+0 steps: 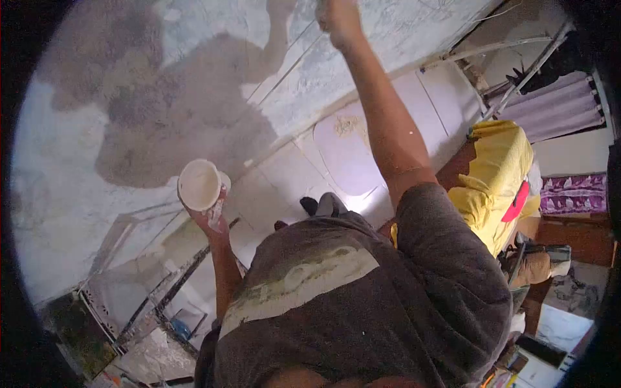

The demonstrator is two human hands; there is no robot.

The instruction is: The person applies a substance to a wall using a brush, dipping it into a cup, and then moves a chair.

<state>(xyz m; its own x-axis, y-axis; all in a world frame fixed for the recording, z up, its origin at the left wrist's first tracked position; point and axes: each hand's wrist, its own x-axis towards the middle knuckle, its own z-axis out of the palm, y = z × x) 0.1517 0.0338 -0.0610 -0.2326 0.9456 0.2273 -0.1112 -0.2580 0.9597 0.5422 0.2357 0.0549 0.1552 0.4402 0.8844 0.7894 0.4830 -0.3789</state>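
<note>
A small round white tub (199,185) with an off-white inside is held in my left hand (217,216), whose fingers wrap round its side and are smeared with white. My left arm is bent low beside the patchy white wall. Stretched up along the wall (297,84), my right hand (339,22) is closed and slightly blurred at the top edge of the view. Whatever it grips, if anything, cannot be made out. Shadows of my body and raised arm fall across the wall.
Below lies a tiled floor (272,181) with a pale flat mat or board (343,155) bearing crumbly debris. A yellow cloth (495,174) covers furniture at right, with a red item (516,204) on it. Metal frames (162,291) stand lower left. A purple curtain (550,107) hangs far right.
</note>
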